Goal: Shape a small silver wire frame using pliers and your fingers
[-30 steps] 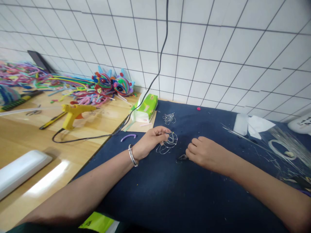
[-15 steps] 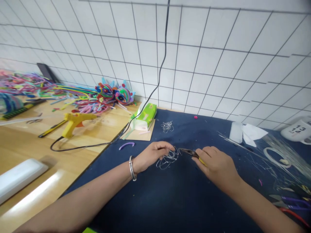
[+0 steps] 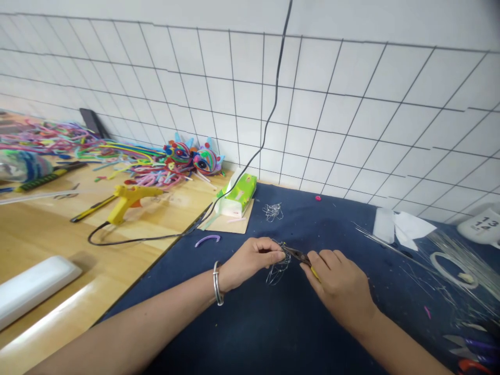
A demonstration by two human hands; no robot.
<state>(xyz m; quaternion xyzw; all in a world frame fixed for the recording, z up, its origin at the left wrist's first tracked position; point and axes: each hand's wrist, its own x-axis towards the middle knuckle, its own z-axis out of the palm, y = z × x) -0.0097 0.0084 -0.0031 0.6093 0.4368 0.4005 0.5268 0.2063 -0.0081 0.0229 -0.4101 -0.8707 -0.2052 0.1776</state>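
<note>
Between thumb and fingers, my left hand (image 3: 255, 260) pinches a loose tangle of thin silvery wire (image 3: 278, 272), whose loops hang below the fingertips. My right hand (image 3: 338, 281) is wrapped round needle-nose pliers (image 3: 299, 255) with yellow grips. The jaws point left and reach the wire right beside my left fingertips. Whether they are closed on a strand is too small to tell. A second small heap of wire (image 3: 272, 211) lies on the dark blue cloth (image 3: 250, 323) beyond my hands.
Left of my hands are a purple curved piece (image 3: 208, 239), a green tissue pack (image 3: 240, 194) on cardboard and a yellow glue gun (image 3: 127, 200) with its black cord. To the right lie straight wires (image 3: 464, 260), a white ring (image 3: 453, 270), scissors (image 3: 474, 349) and a mug (image 3: 480, 224).
The pliers have moved left against the wire tangle, closing the small gap to my left fingertips. My left thumb now presses on the wire. The whole view has shifted slightly.
</note>
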